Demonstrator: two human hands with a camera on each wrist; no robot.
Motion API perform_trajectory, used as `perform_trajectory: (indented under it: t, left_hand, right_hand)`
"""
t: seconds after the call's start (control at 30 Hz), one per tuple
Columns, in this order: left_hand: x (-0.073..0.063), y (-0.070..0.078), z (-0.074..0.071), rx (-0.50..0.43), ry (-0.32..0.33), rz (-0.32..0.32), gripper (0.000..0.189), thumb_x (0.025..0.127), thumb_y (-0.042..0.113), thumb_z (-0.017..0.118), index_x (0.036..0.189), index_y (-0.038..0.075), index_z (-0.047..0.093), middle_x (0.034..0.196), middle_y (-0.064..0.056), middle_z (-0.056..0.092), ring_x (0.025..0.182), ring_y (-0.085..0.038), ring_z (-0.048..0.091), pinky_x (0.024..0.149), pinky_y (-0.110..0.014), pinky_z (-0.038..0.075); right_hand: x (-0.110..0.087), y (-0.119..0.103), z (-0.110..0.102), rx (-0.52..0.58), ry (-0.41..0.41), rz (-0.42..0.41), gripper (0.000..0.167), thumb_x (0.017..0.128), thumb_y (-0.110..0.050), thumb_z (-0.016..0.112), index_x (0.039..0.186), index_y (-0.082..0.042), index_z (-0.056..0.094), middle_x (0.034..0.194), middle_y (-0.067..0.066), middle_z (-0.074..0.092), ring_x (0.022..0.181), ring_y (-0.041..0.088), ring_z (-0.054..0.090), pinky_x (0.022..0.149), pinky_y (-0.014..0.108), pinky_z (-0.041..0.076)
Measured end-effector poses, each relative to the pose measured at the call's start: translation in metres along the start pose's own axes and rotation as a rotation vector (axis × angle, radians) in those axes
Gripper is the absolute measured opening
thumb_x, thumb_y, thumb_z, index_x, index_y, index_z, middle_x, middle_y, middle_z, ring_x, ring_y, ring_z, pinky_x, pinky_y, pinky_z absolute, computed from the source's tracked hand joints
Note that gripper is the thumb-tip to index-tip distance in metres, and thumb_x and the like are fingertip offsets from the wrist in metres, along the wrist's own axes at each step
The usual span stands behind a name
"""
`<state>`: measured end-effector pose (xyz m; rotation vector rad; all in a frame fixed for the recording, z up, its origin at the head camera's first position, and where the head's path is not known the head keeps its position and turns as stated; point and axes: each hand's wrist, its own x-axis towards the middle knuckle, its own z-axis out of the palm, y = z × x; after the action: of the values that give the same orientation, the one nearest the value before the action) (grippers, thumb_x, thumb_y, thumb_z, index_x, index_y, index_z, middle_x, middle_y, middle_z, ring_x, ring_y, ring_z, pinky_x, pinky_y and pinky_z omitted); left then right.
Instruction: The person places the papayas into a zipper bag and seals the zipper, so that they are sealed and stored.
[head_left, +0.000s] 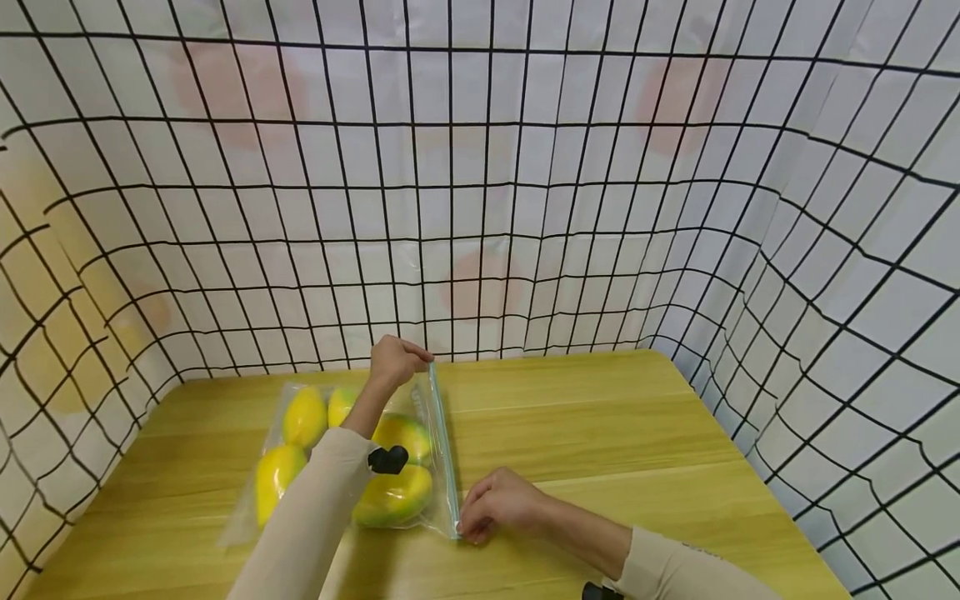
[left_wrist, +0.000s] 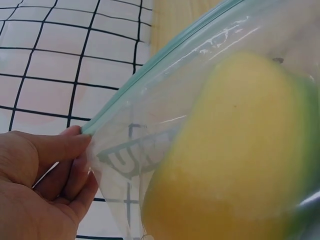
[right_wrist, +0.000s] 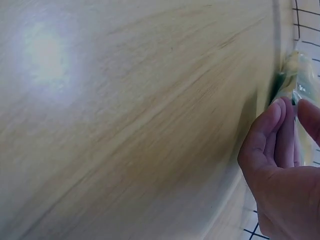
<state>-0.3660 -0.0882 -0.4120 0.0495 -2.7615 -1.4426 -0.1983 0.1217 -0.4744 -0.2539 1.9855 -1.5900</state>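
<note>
A clear zip bag (head_left: pixel 437 400) with a blue-green zip strip lies on the table, holding several yellow-green mangoes (head_left: pixel 395 495). At the far end of the strip, my left hand (head_left: pixel 393 360) pinches the bag's corner between thumb and fingers. The left wrist view shows that grip, with one large mango (left_wrist: pixel 235 150) behind the clear plastic beside the hand. My right hand (head_left: pixel 504 505) pinches the near end of the strip, close to the tabletop. In the right wrist view, the thumb and fingertips of the right hand (right_wrist: pixel 280 155) meet at the bag's edge. My left forearm covers part of the bag.
The wood-grain table (head_left: pixel 600 417) extends to the right of the bag. White cloth with a black grid (head_left: pixel 480 208) rises behind the table and along both sides. Pale red and yellow patches show on the cloth.
</note>
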Motion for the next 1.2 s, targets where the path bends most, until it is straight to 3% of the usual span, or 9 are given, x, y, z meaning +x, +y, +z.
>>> perform_trajectory:
  t: [0.27,0.5,0.77,0.93,1.07,1.2]
  left_hand:
    - [0.0,-0.003,-0.001,0.018,0.016,0.008,0.007,0.088,0.008,0.078,0.091,0.009,0.084,0.112,-0.015,0.076,0.108,-0.033,0.067,0.081,-0.038,0.057]
    - [-0.001,-0.01,0.0,0.043,-0.029,0.006,0.009,0.09,0.011,0.076,0.095,0.012,0.083,0.12,-0.015,0.073,0.113,-0.034,0.065,0.094,-0.046,0.057]
    - [-0.01,-0.006,-0.006,0.07,-0.04,0.049,0.018,0.088,0.011,0.076,0.105,0.008,0.081,0.109,-0.013,0.077,0.105,-0.034,0.068,0.082,-0.042,0.06]
    - [-0.017,-0.003,-0.015,0.112,-0.034,0.084,0.019,0.089,0.009,0.074,0.107,0.007,0.08,0.105,-0.015,0.078,0.1,-0.034,0.071,0.082,-0.044,0.06]
    - [-0.025,-0.004,-0.021,0.176,-0.044,0.121,0.021,0.091,0.011,0.071,0.109,0.005,0.079,0.108,-0.017,0.076,0.095,-0.033,0.072,0.075,-0.04,0.06]
    - [-0.038,-0.008,-0.027,0.248,-0.065,0.187,0.027,0.094,0.02,0.071,0.113,0.002,0.077,0.105,-0.017,0.076,0.086,-0.029,0.071,0.065,-0.035,0.057]
  right_hand:
    - [0.003,0.002,-0.005,0.002,-0.018,0.023,0.011,0.081,-0.003,0.076,0.086,0.008,0.076,0.076,0.011,0.075,0.063,0.015,0.069,0.065,0.034,0.064]
    - [0.007,0.003,-0.006,-0.029,-0.093,0.036,0.01,0.082,-0.003,0.076,0.085,0.006,0.075,0.078,0.014,0.076,0.064,0.015,0.069,0.063,0.032,0.063]
    - [0.009,-0.01,-0.016,-0.165,-0.142,0.032,0.012,0.084,-0.007,0.076,0.09,0.002,0.074,0.079,0.013,0.075,0.068,0.016,0.068,0.064,0.033,0.062]
    - [0.009,-0.018,-0.027,-0.268,-0.082,-0.012,0.019,0.085,-0.011,0.078,0.1,-0.001,0.073,0.08,0.015,0.075,0.068,0.022,0.069,0.064,0.036,0.061]
    - [0.007,-0.02,-0.038,-0.437,0.029,-0.073,0.029,0.084,-0.018,0.082,0.104,-0.001,0.071,0.077,0.01,0.074,0.067,0.028,0.071,0.057,0.036,0.058]
    - [0.004,-0.02,-0.047,-0.569,0.142,-0.127,0.034,0.084,-0.021,0.081,0.108,0.0,0.069,0.08,0.003,0.072,0.069,0.023,0.069,0.054,0.03,0.052]
